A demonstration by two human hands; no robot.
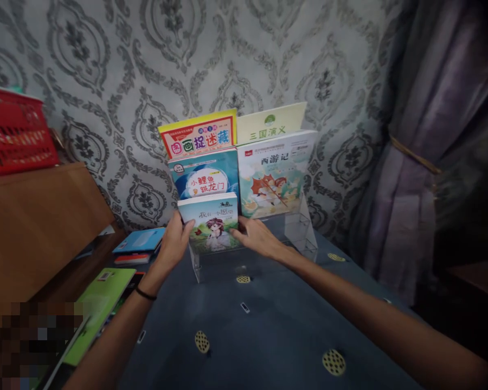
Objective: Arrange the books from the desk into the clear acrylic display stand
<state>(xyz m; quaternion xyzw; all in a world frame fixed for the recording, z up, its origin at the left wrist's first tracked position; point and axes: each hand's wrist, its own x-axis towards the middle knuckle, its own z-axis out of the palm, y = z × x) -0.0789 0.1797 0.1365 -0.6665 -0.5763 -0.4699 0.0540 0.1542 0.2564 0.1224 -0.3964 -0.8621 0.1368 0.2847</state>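
Observation:
A small book (216,230) with a child drawn on a green and pale blue cover stands upright in the front left of a clear tiered book stand (305,230). My left hand (174,238) grips its left edge, thumb on the cover. At the right edge my right hand (257,234) closes on it in the same way. Right behind it stands a blue book (187,176), and behind that a red and yellow book (199,132). On the stand's right side a book with an umbrella picture (274,179) stands before a pale green book (270,120).
Blue and red books (140,244) lie at the left, with a green book (101,303) nearer me. A brown box (40,222) bears a red plastic basket (16,130). The stand rests on a dark blue cloth (264,336) before a patterned wall; a curtain (415,179) hangs right.

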